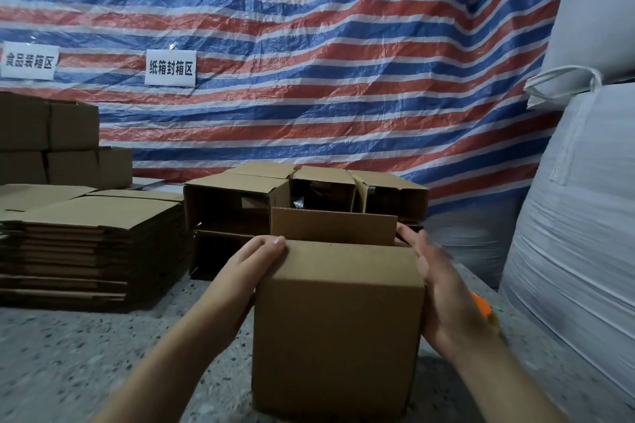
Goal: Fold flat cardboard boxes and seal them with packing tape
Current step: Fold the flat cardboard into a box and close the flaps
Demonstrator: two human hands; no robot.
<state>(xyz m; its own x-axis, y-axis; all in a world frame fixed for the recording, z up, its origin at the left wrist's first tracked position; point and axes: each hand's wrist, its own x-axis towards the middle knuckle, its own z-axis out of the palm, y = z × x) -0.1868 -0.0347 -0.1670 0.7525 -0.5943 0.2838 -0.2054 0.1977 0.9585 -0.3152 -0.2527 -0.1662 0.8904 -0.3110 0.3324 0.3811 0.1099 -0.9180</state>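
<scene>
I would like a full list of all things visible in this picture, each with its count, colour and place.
held box: one, brown, front centre, far flap standing up
flat cardboard stack: one pile, brown, left on the floor
opened boxes: several, brown, behind the held box, exact count unclear
closed boxes: stacked group, brown, far left
tarp: one, red, blue and white stripes, back wall
paper signs: two, white with black characters, on the tarp
bulk sacks: at least two, white, right side
orange object: one, mostly hidden behind the right hand
floor: grey, speckled
left hand: grips the box's left top edge
right hand: flat against the box's right side
</scene>
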